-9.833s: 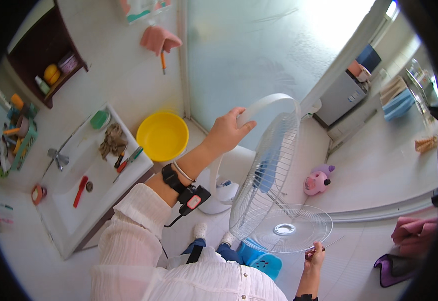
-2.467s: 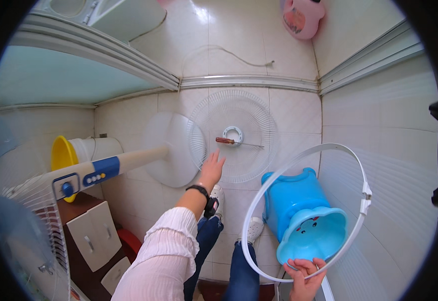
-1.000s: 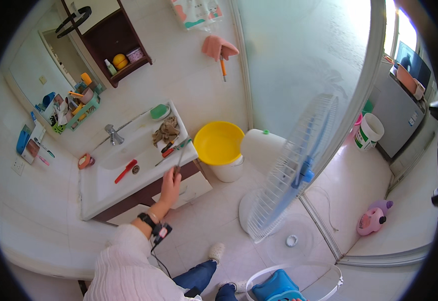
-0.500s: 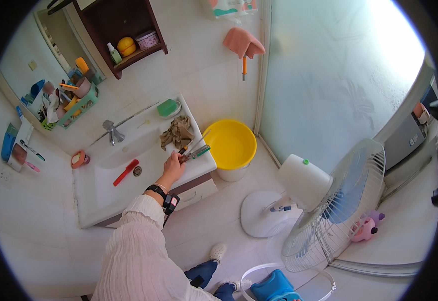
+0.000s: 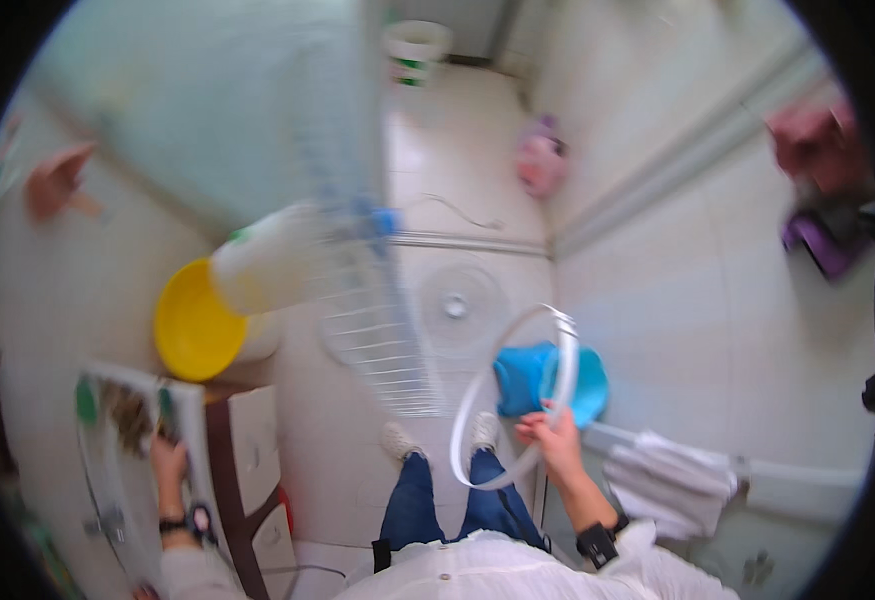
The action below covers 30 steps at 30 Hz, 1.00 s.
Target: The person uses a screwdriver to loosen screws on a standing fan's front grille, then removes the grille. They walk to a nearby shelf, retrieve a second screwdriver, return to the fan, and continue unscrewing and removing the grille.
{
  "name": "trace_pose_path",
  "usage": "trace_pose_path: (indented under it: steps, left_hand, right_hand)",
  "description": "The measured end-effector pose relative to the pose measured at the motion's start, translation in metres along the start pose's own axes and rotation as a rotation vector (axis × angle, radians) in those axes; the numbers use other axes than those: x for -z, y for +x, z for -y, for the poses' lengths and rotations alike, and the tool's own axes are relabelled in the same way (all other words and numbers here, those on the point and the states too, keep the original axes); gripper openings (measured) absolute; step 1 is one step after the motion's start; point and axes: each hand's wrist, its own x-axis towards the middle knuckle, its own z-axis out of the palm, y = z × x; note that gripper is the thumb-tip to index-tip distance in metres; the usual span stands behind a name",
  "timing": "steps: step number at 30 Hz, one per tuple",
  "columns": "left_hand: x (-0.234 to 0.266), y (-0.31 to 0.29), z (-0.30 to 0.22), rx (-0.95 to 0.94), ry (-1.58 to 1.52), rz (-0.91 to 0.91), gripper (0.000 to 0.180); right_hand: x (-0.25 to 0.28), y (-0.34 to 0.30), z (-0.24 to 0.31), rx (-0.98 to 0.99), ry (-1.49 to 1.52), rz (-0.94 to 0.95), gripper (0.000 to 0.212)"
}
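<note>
The picture is blurred. At the lower left, my left hand (image 5: 168, 460) reaches over the washbasin (image 5: 122, 480) to its edge, beside a green-handled tool (image 5: 165, 402) and a crumpled brown cloth (image 5: 129, 420). Its fingers are smeared, so what they hold cannot be made out. Right of my legs, my right hand (image 5: 557, 440) grips a thin white plastic hoop (image 5: 465, 420), raised in front of a blue container (image 5: 522, 375) and a turquoise one (image 5: 589, 390). A floor fan (image 5: 267, 255) stands ahead, its wire cage (image 5: 382, 340) edge-on to me.
A yellow basin (image 5: 195, 325) sits between the fan and the washbasin cabinet (image 5: 254, 440). A round clear piece with a white centre (image 5: 454, 306) lies on the floor. At right are a towel (image 5: 672, 480) and pink bottle (image 5: 540, 165); a white bucket (image 5: 417, 45) stands far back.
The view has swung to the right, so the washbasin now lies at the lower left. My right hand has come into sight, holding the white hoop. My left hand remains near the tools.
</note>
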Motion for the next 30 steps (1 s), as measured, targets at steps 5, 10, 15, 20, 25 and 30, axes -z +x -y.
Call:
trace_pose_path:
  steps: [5,10,15,20,25,30]
  left_hand:
    - [0.030,-0.030,-0.036,0.216,0.232,0.141,0.053]
    - [0.032,-0.132,-0.138,0.462,0.209,0.472,0.031]
    - [-0.076,-0.220,-0.234,0.596,-0.111,0.985,0.040]
    - [-0.228,-0.250,-0.295,0.385,-0.079,1.298,0.033]
    - [-0.336,-0.258,-0.333,0.333,-0.074,1.407,0.039]
    - [-0.417,-0.267,-0.326,0.280,-0.075,1.463,0.029]
  right_hand:
    - [0.019,0.001,-0.003,-0.013,0.123,-0.034,0.042]
    - [0.069,-0.007,-0.002,-0.090,0.105,-0.062,0.041]
    - [0.126,-0.035,-0.005,-0.127,0.018,0.120,0.034]
    - [0.178,-0.069,0.016,-0.241,-0.293,0.233,0.021]
    - [0.222,-0.094,0.019,-0.400,-0.376,0.365,0.024]
    - [0.244,-0.129,-0.011,-0.336,-0.505,0.289,0.021]
